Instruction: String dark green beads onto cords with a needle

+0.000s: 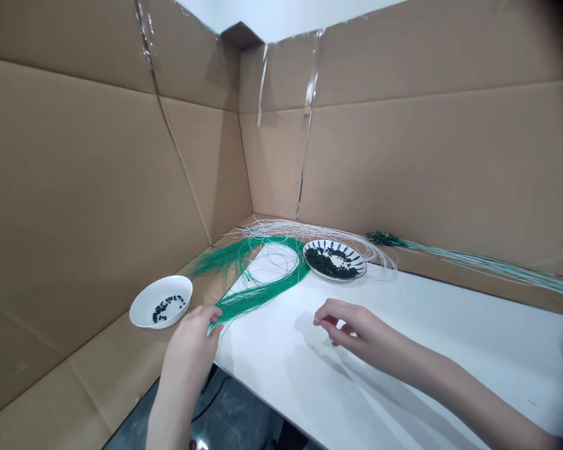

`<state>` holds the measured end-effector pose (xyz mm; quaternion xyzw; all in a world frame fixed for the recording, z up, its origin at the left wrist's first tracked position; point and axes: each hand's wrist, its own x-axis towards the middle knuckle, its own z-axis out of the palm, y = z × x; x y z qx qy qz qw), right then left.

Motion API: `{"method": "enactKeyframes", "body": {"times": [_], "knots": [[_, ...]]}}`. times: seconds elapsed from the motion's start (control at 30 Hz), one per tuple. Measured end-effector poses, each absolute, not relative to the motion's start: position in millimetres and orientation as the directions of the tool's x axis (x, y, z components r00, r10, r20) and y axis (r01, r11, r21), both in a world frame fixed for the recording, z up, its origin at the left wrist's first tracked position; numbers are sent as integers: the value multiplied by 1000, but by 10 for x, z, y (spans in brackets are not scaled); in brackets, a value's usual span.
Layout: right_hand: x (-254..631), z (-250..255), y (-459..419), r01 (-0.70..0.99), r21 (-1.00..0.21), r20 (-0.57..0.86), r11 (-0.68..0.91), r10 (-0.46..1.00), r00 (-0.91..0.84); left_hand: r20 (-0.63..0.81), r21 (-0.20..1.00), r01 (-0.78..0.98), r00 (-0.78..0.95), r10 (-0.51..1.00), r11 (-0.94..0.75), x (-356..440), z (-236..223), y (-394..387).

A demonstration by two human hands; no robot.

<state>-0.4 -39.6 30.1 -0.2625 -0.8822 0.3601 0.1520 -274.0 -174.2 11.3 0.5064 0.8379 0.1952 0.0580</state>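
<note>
Your left hand pinches the green strands left of frame centre by their near end, sensible for something likely light, springy, slippery; your right hand curls, contents unclear.

Cardboard walls (with shiny tape)

Surfaces, Matt to Glossy

Walls: cardboard, matt, creased.
Tape: clear plastic, glossy.
Tabletop: smooth, soft sheen.
Bowl: smooth, glossy; ceramic or plastic, unclear.
Plate: ceramic-looking, glazed.
Green strands: plastic-looking, smooth.
Floor: dark, polished, stone-like.
</note>
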Motion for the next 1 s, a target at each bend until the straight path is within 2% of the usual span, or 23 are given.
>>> {"method": "enactKeyframes", "body": {"times": [0.27,0.43,0.53,0.7,0.83,1.0], "knots": [[9,355,-339,384,-664,116,642,596,-795,270,467,874,-283,921,132,-2205,2,-1062],[132,390,-436,379,-725,88,574,624,-777,280,616,785,-288,916,59,-2125,19,-942],[136,376,-491,345,-793,92,503,658,-747,261,765,644,-294,920,-11,-2111,56,-1041],[73,379,-638,247,-912,91,328,748,-658,163,957,277,-273,948,-85,-1942,156,-1252],[73,405,-779,168,-964,60,206,784,-618,97,994,66,-233,968,-84,-1763,224,-1329],[115,420,-876,86,-991,27,101,785,-618,54,995,-69,-180,982,-67,-1621,196,-1334]]}}
